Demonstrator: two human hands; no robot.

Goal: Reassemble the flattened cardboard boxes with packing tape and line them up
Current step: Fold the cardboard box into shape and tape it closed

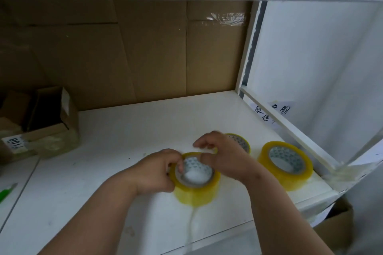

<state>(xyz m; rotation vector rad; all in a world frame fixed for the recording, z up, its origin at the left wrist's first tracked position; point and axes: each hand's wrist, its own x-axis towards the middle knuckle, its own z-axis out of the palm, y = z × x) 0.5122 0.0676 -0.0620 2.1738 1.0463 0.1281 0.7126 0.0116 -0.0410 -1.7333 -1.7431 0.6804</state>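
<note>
Tape roll in hand: a yellowish roll of packing tape (194, 180) sat on the white shelf (116, 151), near its front edge, between both hands, core opening facing up.
Left hand: the left hand (154, 172) came in from the lower left, wrist bent, fingers curled round the roll's left rim with fingertips hooked inside the core; it grasped the roll.
Right hand: the right hand (219, 155) reached from the lower right, forearm crossing the shelf edge, fingers and thumb bunched in a pinch at the roll's far rim; whether a tape end was caught in the pinch could not be told through the blur.
Loose strip: a pale tape strip (191, 223) trailed from the roll's front down over the shelf edge.
Other rolls: 2 more, 1 (240, 143) partly hidden behind the right hand, 1 (287, 163) apart at the right, near the shelf's corner.
Open box: a small cardboard box (51, 128) stood at the left, flaps up, interior dark, contents unclear.
Backing: flattened cardboard sheets (128, 51) stood against the shelf's rear.
Left edge: a green object (6, 191), partly cut off.
</note>
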